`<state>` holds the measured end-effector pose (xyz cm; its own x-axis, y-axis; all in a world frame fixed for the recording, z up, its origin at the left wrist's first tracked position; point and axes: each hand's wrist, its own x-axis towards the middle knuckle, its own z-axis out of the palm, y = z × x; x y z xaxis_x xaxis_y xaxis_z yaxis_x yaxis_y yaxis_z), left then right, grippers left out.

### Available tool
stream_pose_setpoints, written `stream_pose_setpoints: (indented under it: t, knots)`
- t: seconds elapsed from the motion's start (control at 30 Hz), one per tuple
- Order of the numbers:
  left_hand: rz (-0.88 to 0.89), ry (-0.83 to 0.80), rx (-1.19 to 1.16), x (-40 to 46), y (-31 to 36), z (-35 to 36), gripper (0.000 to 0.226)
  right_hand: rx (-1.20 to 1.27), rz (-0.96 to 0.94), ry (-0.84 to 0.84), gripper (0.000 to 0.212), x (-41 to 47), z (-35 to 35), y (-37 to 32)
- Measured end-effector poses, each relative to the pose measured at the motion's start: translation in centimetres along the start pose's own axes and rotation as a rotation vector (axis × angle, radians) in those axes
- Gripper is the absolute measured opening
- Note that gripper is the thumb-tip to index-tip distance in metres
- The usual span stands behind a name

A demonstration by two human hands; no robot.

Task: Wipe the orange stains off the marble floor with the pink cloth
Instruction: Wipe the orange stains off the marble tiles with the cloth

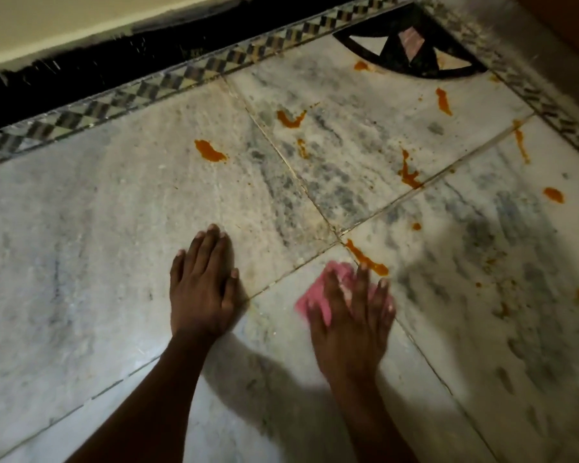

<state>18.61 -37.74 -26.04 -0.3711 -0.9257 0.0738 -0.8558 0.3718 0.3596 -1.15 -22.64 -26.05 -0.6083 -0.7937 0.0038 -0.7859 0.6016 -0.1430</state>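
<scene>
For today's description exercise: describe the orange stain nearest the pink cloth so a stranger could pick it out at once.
Start where the four marble floor slabs meet at a cross of seams. The stain runs from that crossing down toward the right hand pressing the pink cloth. Unlike the scattered blobs farther off, it is a long streak almost touching the fingertips.

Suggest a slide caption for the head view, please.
Right hand presses pink cloth beside an orange stain; left hand rests flat on marble floor.

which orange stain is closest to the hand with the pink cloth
The long streak at the tile joint, just beyond the right hand's fingertips; the other stains lie farther off.
</scene>
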Motion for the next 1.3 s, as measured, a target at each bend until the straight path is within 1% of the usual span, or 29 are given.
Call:
stream_pose_setpoints:
  t: [0.03, 0.07, 0.1, 0.17, 0.2, 0.23, 0.27, 0.33, 0.4, 0.47, 0.5, 0.57, 0.63, 0.67, 0.7, 0.73, 0.8, 0.87, 0.9, 0.93, 0.97, 1.03, 1.07, 1.1, 1.13, 1.17, 1.2, 1.23, 1.3]
  knots:
    - [0.004, 0.000, -0.006, 0.0, 0.1, 0.1, 0.067, 0.015, 0.076, 0.022, 0.067, 2.6, 0.5, -1.0]
    - [0.004, 0.001, -0.010, 0.1, 0.1, 0.1, 0.068, 0.035, 0.108, 0.009, 0.067, 4.9, 0.7, -2.5]
    - [0.003, 0.006, -0.010, 0.1, 0.1, 0.2, 0.068, 0.045, 0.085, -0.002, 0.068, 6.4, 0.8, -3.9]
    - [-0.006, 0.009, 0.000, 0.0, 0.1, 0.1, 0.068, 0.028, -0.090, -0.017, 0.065, 5.7, 0.9, -5.2]
    - [-0.004, 0.006, 0.003, 0.1, 0.3, 0.0, 0.068, 0.011, -0.175, -0.017, 0.063, 3.9, 0.7, -4.6]
    - [-0.002, 0.004, 0.003, 0.0, 0.4, -0.1, 0.069, 0.001, -0.209, -0.008, 0.062, 1.4, 0.2, -3.3]
    - [-0.001, 0.002, 0.002, 0.2, 0.5, -0.3, 0.069, 0.004, -0.173, 0.003, 0.063, -0.7, -0.5, -1.5]
    - [-0.009, -0.009, -0.001, 0.2, 0.4, -0.3, 0.069, -0.013, 0.012, -0.002, 0.069, -2.0, -0.9, 2.5]
    - [-0.009, -0.012, -0.004, 0.1, 0.5, -0.2, 0.069, -0.005, 0.240, 0.011, 0.074, 1.8, -0.4, 4.5]
    - [-0.002, -0.014, -0.001, 0.1, 0.4, -0.1, 0.068, 0.066, 0.356, 0.092, 0.072, 7.8, 0.5, 3.0]
    - [-0.003, -0.013, 0.001, 0.1, 0.4, -0.1, 0.068, 0.083, 0.341, 0.098, 0.071, 10.3, 0.8, 1.2]
    - [-0.007, -0.013, 0.012, 0.2, 0.3, 0.0, 0.068, 0.063, 0.182, 0.037, 0.070, 12.0, 0.9, -2.5]
    - [-0.011, -0.023, 0.014, 0.1, 0.4, -0.2, 0.069, 0.036, -0.079, -0.028, 0.068, 9.1, 0.3, -3.8]
    - [-0.014, -0.023, 0.007, 0.1, 0.5, -0.3, 0.069, 0.029, -0.163, -0.038, 0.067, 6.7, -0.2, -3.1]
    - [-0.015, -0.020, 0.001, 0.2, 0.5, -0.5, 0.069, 0.024, -0.179, -0.043, 0.066, 4.7, -0.6, -1.7]
    - [-0.015, -0.018, -0.002, 0.2, 0.5, -0.5, 0.068, 0.010, -0.135, -0.044, 0.067, 3.4, -0.7, 0.1]
    - [-0.011, -0.023, -0.009, 0.2, 0.5, -0.4, 0.068, -0.029, 0.076, -0.009, 0.071, 4.3, -0.2, 2.5]
    - [-0.011, -0.024, -0.007, 0.2, 0.3, -0.3, 0.068, 0.034, 0.313, 0.085, 0.072, 8.2, 0.9, 1.5]
    - [-0.008, -0.026, -0.003, 0.2, 0.2, -0.2, 0.068, 0.079, 0.372, 0.103, 0.074, 10.5, 1.4, -0.3]
    - [-0.008, -0.028, 0.001, 0.2, 0.2, -0.1, 0.068, 0.106, 0.359, 0.086, 0.075, 12.4, 1.5, -2.4]
    - [-0.008, -0.028, 0.005, 0.2, 0.2, -0.1, 0.068, 0.101, 0.284, 0.060, 0.076, 13.1, 1.4, -4.4]
    - [-0.016, -0.027, 0.007, 0.3, 0.2, -0.1, 0.068, 0.047, -0.016, -0.024, 0.076, 11.6, 0.9, -6.2]
    - [-0.021, -0.026, 0.004, 0.3, 0.3, -0.2, 0.068, 0.027, -0.178, -0.066, 0.075, 9.4, 0.3, -5.7]
    - [-0.023, -0.025, 0.000, 0.3, 0.4, -0.4, 0.068, 0.017, -0.280, -0.099, 0.075, 6.7, -0.4, -4.6]
    - [-0.024, -0.022, -0.004, 0.3, 0.5, -0.5, 0.067, 0.017, -0.300, -0.121, 0.074, 4.2, -1.0, -2.9]
    - [-0.022, -0.018, -0.006, 0.2, 0.6, -0.6, 0.067, 0.005, -0.253, -0.131, 0.075, 2.4, -1.2, -0.9]
    - [-0.022, -0.016, -0.009, 0.3, 0.5, -0.6, 0.067, -0.022, -0.155, -0.133, 0.077, 1.8, -1.3, 0.7]
    - [-0.023, -0.015, -0.012, 0.3, 0.5, -0.5, 0.067, -0.052, -0.018, -0.131, 0.080, 2.3, -1.0, 1.6]
    - [-0.020, -0.009, -0.015, 0.3, 0.3, -0.2, 0.067, -0.008, 0.276, -0.052, 0.083, 5.9, -0.1, 0.4]
